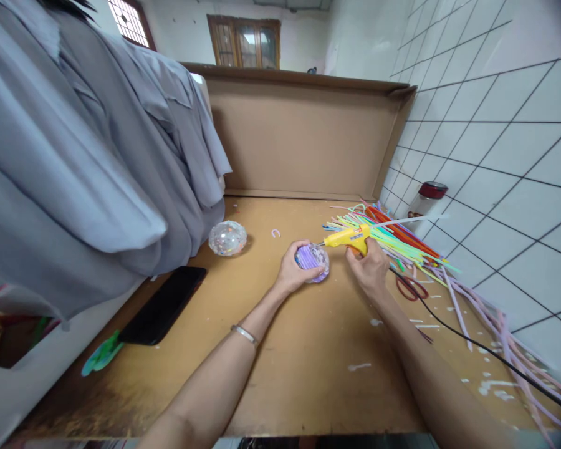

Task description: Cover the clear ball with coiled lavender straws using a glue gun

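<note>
My left hand (293,267) is closed around a small round piece (311,257) with rows of purple strips and a clear, whitish rim. In my right hand (369,268) is a yellow glue gun (348,238), its nozzle pointing left at the top edge of the round piece. A pale glue stick (406,220) sticks out of the gun's back, and a black cord (442,321) trails off to the lower right. Left of my hands rests a clear round bowl-like piece (227,238). A small curled pinkish strip (275,233) lies between it and my left hand.
Colourful pipe cleaners (402,240) are heaped at the right, beside red-handled scissors (411,288) and a red-lidded jar (427,198). A black phone (163,305) lies at the left near hanging grey shirts (121,143). A cardboard panel (303,137) stands at the back.
</note>
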